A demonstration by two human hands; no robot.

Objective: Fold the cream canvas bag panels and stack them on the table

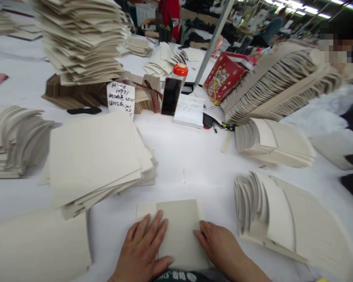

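- The left hand (144, 250) lies open and flat, fingers spread, on a pale cream card piece (181, 223) at the near edge of the white table (188, 164).
- The right hand (220, 246) is also open, its fingertips pressing the card's right edge; neither hand grips it.
- The card piece is matte and squarish, with a narrower strip showing along its left side. Its near edge is hidden behind the hands and something dark at the frame's bottom.
- To the left sits a loose stack of flat sheets (97, 156) in the same cream stock, corners skewed.
- To the right, a fanned stack (282, 223) of curved-edged pieces lies overlapped like scales, blurred at its right end.
- Farther off, a dark phone (170, 96) leans upright against a red-capped bottle (180, 70), beside a handwritten label (120, 98) too small to read.
- A tall pile (82, 39) at the far left is cut off at the top.
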